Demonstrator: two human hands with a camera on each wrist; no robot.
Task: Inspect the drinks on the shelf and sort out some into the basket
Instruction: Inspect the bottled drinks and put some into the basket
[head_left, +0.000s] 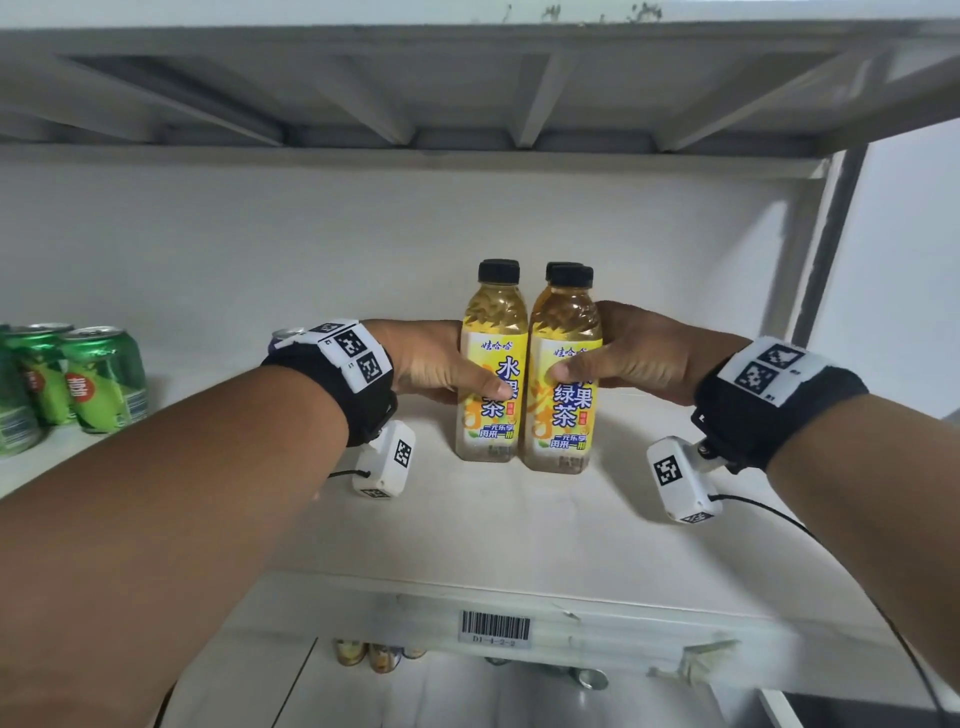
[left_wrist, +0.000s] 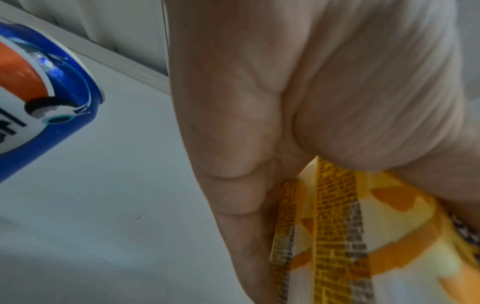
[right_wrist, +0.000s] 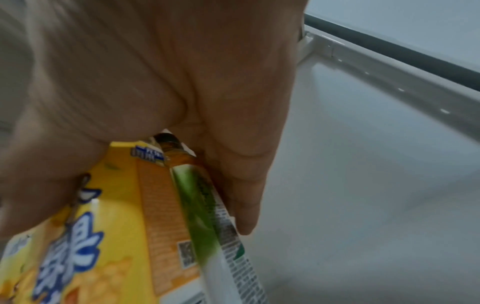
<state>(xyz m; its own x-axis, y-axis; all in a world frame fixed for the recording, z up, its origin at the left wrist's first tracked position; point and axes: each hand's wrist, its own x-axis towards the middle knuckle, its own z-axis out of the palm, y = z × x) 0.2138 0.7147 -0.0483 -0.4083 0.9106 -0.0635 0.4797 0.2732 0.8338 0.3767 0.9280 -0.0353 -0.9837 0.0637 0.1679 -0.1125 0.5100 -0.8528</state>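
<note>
Big white shelf (head_left: 519, 519) fills the view, and both hands are in on it at once. Standing on the shelf, side by side and touching, are two tea bottles with black caps, and a third cap peeks out just behind the right one.

Left hand (head_left: 436, 364) wraps the left tea bottle (head_left: 491, 332) at mid-label, thumb across the front, fingers gone round the back. The left wrist view shows the palm pressed flat on the yellow label (left_wrist: 363, 236). Right hand (head_left: 639, 358) mirrors it on the right tea bottle (head_left: 563, 338), thumb on the label front, fingers curled behind; the right wrist view confirms the clasp on that label (right_wrist: 116, 205).

Both bottles look full nearly to the shoulder, so expect real weight. The plastic walls will likely give a little under a hard squeeze, and the glossy sleeve could be slick. Mid-label, where the fingers sit now, looks like the best hold: the widest and straightest part, below the tapering shoulder.

Out beyond the left hand's knuckles stand green cans (head_left: 98, 384), well apart from the bottles. A blue and orange can (left_wrist: 39, 92) sits just outside the left palm.

No basket in sight from any camera.
</note>
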